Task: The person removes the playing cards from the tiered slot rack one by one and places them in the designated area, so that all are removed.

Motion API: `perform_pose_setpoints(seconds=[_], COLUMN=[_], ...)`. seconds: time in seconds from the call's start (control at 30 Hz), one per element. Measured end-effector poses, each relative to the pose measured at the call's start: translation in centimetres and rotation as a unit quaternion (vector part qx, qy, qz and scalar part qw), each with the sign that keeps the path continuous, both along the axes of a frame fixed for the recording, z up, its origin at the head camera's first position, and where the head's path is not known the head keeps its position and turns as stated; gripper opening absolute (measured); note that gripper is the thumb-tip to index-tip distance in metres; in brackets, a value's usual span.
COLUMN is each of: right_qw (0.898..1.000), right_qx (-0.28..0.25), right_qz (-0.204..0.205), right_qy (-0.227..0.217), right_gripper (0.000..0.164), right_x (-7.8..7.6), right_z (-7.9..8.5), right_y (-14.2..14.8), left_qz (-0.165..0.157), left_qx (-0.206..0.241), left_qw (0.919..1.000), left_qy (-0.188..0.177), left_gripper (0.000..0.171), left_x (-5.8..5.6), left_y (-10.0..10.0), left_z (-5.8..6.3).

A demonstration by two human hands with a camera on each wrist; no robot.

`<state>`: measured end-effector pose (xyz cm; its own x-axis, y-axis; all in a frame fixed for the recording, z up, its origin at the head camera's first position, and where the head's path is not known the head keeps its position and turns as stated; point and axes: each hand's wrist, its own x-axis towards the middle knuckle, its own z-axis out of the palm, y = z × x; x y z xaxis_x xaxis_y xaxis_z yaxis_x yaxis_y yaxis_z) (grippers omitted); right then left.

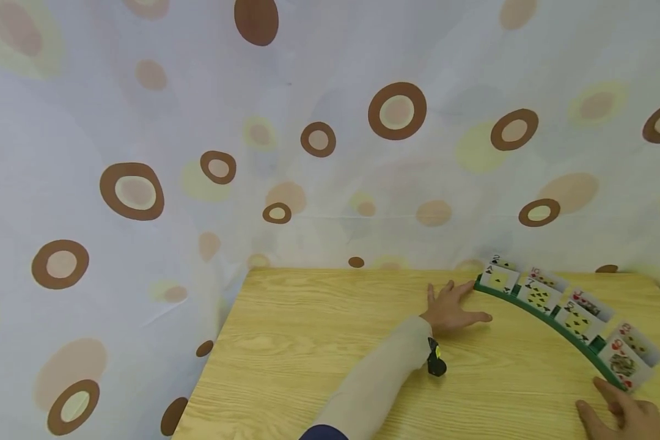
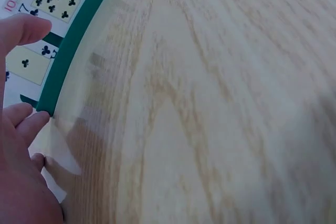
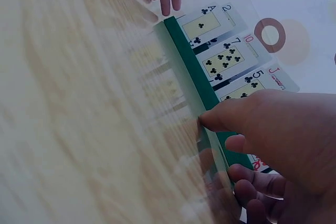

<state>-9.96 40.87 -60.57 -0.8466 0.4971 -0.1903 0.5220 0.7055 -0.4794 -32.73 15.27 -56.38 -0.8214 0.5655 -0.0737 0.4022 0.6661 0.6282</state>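
Observation:
A curved green card holder (image 1: 583,349) stands on the table with several playing cards upright in it, in front and back rows. In front are an ace of clubs (image 1: 497,280), a seven of clubs (image 1: 538,297), a five (image 1: 577,322) and a red face card (image 1: 623,363). My left hand (image 1: 452,310) has its fingers spread, fingertips right at the holder's left end. At the opposite end is my right hand (image 1: 632,418), loosely bent and holding nothing. In the right wrist view its index fingertip overlaps the green holder (image 3: 189,66).
The wooden table (image 1: 286,342) reaches back to a white curtain (image 1: 319,73) with brown and yellow circles. Bare wood lies left of the holder and in front of it. A black strap with a small device (image 1: 436,359) sits on my left wrist.

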Motion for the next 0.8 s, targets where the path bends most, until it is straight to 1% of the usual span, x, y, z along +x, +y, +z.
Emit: perform_pose_setpoints(seconds=[0.1, 0.2, 0.4, 0.57, 0.67, 0.8], right_qw=[1.000, 1.000, 1.000, 0.999, 0.999, 0.997], right_qx=[0.004, -0.002, -0.006, -0.004, 0.006, 0.033], right_qz=[0.007, -0.004, 0.001, 0.024, 0.044, 0.067], right_qy=[0.006, -0.016, -0.024, -0.034, -0.025, 0.019], right_gripper=[0.077, 0.081, 0.082, 0.083, 0.080, 0.071], right_x=[0.0, 0.0, -0.2, -0.4, -0.4, -0.3], right_z=[-0.3, -0.4, -0.2, -0.1, -0.2, -0.1], right_y=[-0.2, -0.4, -0.7, -0.6, -0.6, -1.1], left_qz=[-0.002, 0.000, 0.021, 0.027, 0.025, 0.023], left_qx=[-0.017, -0.026, -0.010, 0.002, 0.007, 0.017], left_qw=[0.9998, 0.9996, 0.9996, 0.9996, 0.9995, 0.9995], left_qy=[0.011, 0.015, 0.014, -0.007, -0.019, -0.015], left_gripper=[0.084, 0.085, 0.093, 0.093, 0.093, 0.092], left_x=[0.0, 0.0, -0.7, -1.4, -1.6, -1.7], left_y=[0.2, 0.3, 0.7, 0.9, 0.9, 0.9], left_z=[-0.1, -0.1, -0.3, -0.9, -1.1, -1.0])
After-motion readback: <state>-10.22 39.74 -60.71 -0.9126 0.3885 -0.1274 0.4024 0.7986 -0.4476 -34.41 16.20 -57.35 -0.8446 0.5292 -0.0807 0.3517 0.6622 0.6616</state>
